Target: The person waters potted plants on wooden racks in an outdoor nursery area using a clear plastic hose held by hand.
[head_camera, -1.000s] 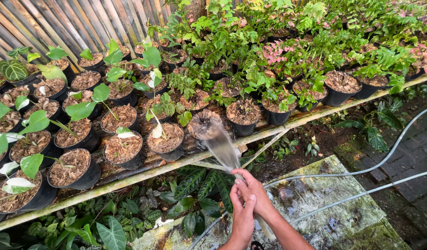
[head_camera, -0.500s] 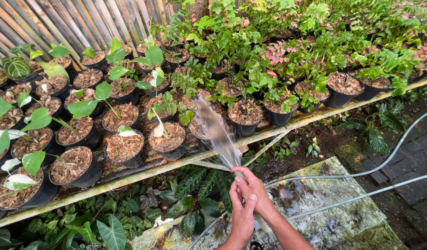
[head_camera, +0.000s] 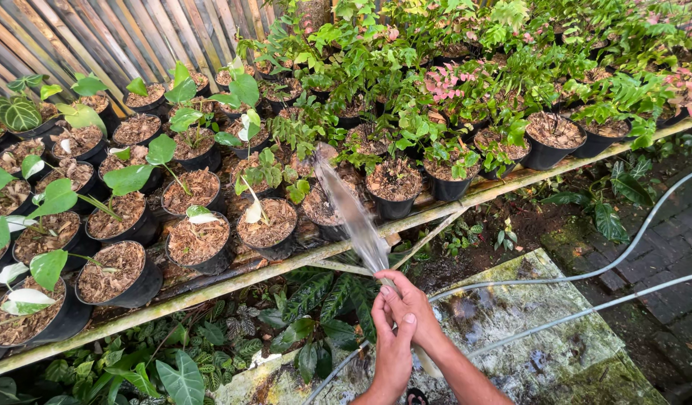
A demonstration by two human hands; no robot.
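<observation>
Both my hands grip the end of a pale garden hose point(head_camera: 556, 279) near the bottom centre. My left hand point(head_camera: 394, 341) wraps it from below and my right hand point(head_camera: 413, 304) closes over the nozzle end, thumb pressed at the opening. A flat fan of water point(head_camera: 353, 214) sprays up and away to the left from my fingers. It lands on black pots of soil point(head_camera: 323, 206) with small green plants on the raised bench point(head_camera: 211, 289).
Rows of black potted plants point(head_camera: 121, 270) fill a bamboo-edged bench, leafier ones point(head_camera: 466, 97) at the right. A bamboo fence point(head_camera: 98, 37) stands behind. Two hose runs point(head_camera: 646, 292) cross a mossy concrete slab point(head_camera: 526, 337) and brick paving at the right. Ferns grow under the bench.
The water spray has swung slightly further up and left across the pots. My hands have stayed in nearly the same place on the hose.
</observation>
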